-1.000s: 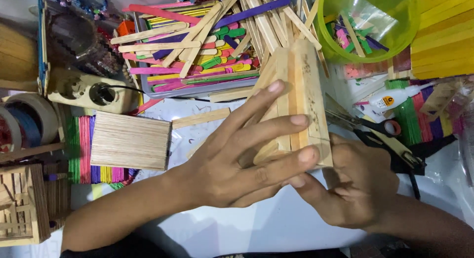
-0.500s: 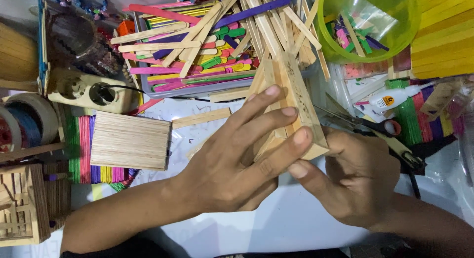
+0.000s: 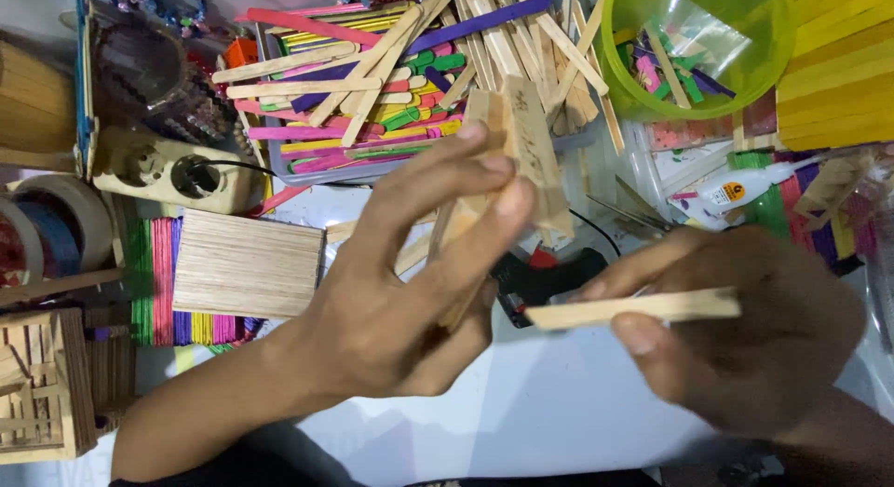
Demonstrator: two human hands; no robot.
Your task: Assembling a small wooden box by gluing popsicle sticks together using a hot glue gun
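Head view looks down on a cluttered white worktop (image 3: 521,422), and nearest the near edge the two hands work close together above it. Right hand (image 3: 745,338) pinches a single plain wooden craft stick (image 3: 633,309) between thumb below and fingers above; the grip is closed firmly on it. That stick's long axis runs nearly level, side to side, its free end pointing toward the left hand. Left hand (image 3: 400,310) is wrapped around a glued assembly of pale wooden sticks (image 3: 521,161), fingers spread over its face and thumb behind, the grip closed on it. The assembly's long axis runs away from the person, slanting up toward the far edge, so the loose stick lies roughly crosswise to it, just beside its lower end and slightly apart from it. The left hand is the nearer one to the assembly, the right sits just to its right.

Under the gap between the hands lies a black and red glue gun (image 3: 540,277). Toward the left edge lie a flat panel of joined pale sticks (image 3: 247,263), resting on a row of coloured sticks, and a small stick-built lattice box (image 3: 37,385). Farther off stand a tray heaped with coloured and plain sticks (image 3: 372,87), a green translucent plastic bowl (image 3: 689,49) and a small white glue bottle (image 3: 745,189).
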